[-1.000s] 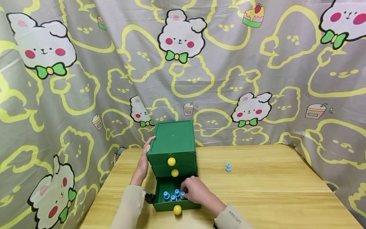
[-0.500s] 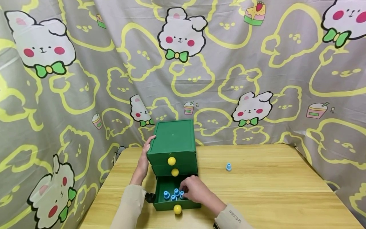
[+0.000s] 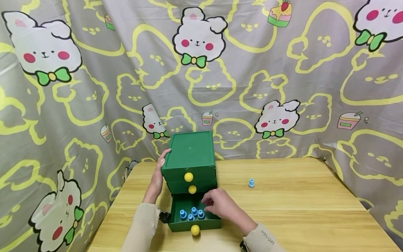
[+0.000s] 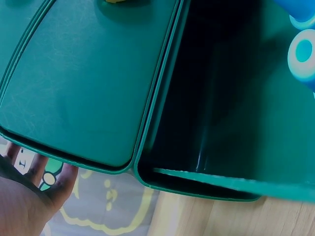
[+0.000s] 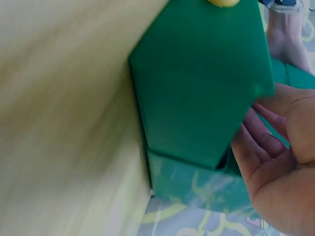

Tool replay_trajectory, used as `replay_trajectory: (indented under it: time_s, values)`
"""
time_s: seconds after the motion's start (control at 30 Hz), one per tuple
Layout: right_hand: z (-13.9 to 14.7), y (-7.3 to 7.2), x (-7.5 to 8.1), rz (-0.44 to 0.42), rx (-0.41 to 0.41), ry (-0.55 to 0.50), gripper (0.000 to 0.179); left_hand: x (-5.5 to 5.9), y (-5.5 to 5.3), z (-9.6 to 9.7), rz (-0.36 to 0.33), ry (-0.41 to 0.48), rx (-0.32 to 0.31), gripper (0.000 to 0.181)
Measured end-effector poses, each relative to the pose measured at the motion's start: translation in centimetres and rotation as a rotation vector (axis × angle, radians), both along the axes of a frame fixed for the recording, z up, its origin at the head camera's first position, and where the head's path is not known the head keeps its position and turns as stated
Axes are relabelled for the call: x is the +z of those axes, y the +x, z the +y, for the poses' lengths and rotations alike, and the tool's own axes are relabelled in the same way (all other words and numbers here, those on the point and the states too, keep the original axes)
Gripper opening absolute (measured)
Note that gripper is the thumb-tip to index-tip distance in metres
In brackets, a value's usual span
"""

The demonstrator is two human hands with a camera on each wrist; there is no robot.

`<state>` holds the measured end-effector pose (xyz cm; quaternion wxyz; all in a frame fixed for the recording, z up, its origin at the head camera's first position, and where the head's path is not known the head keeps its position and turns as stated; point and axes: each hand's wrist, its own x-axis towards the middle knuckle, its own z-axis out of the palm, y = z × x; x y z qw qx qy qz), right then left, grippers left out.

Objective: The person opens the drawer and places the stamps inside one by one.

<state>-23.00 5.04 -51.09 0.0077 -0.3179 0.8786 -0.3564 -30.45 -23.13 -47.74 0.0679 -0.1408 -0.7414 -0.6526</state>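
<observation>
A green drawer cabinet (image 3: 190, 150) with yellow ball knobs has its bottom drawer (image 3: 181, 226) pulled out. Inside the drawer stand several small light-blue stepped pegs, such as the leftmost peg (image 3: 183, 214); one blue peg (image 4: 301, 59) with a hole in its end also shows in the left wrist view. My left hand (image 3: 157, 178) rests along the cabinet's left side, fingers extended. Over the drawer's right side is my right hand (image 3: 221, 203), its fingers loosely bent and apart from the pegs. In the right wrist view, this hand (image 5: 280, 152) appears beside the drawer wall with nothing held.
Another blue peg (image 3: 251, 183) stands on the wooden table (image 3: 283, 210), right of the cabinet. The two upper drawers are closed, with a yellow knob (image 3: 188, 177) on the top one. A patterned grey curtain (image 3: 239, 87) hangs behind and at the sides.
My right hand has let go of the rightmost peg in the drawer and moved up and to the right. That peg now stands fully visible. My left hand stays on the cabinet.
</observation>
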Motion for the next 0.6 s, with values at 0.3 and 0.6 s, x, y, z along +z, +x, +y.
replay_trajectory:
  time_s: [0.3,0.6]
  values:
    - [3.3,-1.0,1.0,0.066,-0.064,-0.077,0.012,-0.1,0.0,0.0,0.003,0.005,0.001,0.055]
    - [7.6,-1.8,1.2,0.101,-0.21,-0.098,0.008,0.0,0.1,0.0,0.002,-0.002,0.009,0.054]
